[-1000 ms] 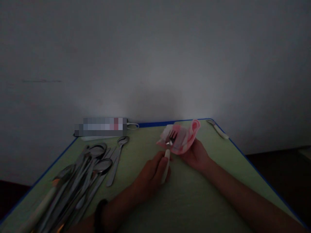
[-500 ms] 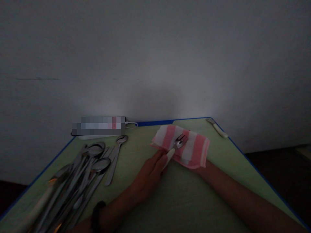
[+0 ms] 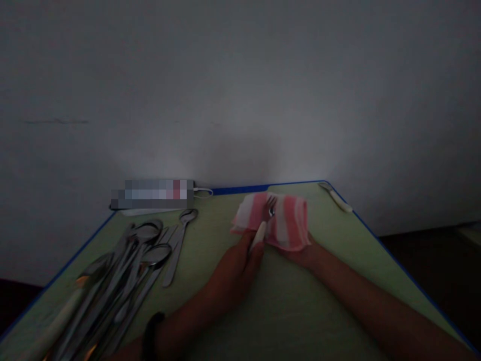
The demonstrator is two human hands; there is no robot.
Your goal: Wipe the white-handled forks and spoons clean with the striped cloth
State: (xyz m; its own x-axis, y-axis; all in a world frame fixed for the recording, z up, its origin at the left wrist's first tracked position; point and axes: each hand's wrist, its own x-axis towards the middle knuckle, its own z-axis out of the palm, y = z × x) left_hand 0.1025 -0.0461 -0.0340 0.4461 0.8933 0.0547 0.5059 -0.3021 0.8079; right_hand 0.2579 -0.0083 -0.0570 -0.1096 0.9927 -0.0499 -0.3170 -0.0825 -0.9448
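My left hand (image 3: 238,263) is closed around the white handle of a fork (image 3: 259,233). The fork's metal tines point away from me, over a pink-and-white striped cloth (image 3: 281,223). Under the cloth lies my right hand (image 3: 298,255); only its wrist side shows, and the fingers are covered. The cloth is spread over that hand with its right edge hanging down. Whether the tines touch the cloth I cannot tell.
Several spoons and other cutlery (image 3: 124,271) lie heaped at the left, with one spoon (image 3: 180,245) beside the heap. A blurred-out box-like item (image 3: 154,194) stands at the back left. Another white-handled utensil (image 3: 335,197) rests by the right edge of the green table (image 3: 300,311).
The cloth, bunched and curled a second ago, has been opened flat over my right hand. The fork swung right across it, then back to a more upright angle. My left hand kept its hold.
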